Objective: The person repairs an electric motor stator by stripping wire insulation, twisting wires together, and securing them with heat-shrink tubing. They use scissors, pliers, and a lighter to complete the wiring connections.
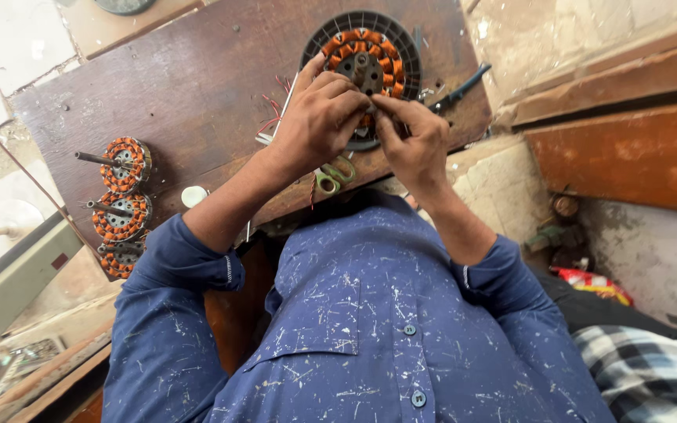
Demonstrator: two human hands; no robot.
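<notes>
Your left hand and right hand hide the stator from its 5 to 8 o'clock edge, and whatever your fingertips pinch there cannot be made out. At 12 o'clock the frame cuts a dark round object. Scissors are half covered.

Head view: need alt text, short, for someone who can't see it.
Seen from above, a person's left hand and right hand meet, fingers pinched, at the near edge of a round motor coil wound in orange wire, on a dark wooden board. Three smaller coils lie at the left; scissors lie beneath the hands.
</notes>
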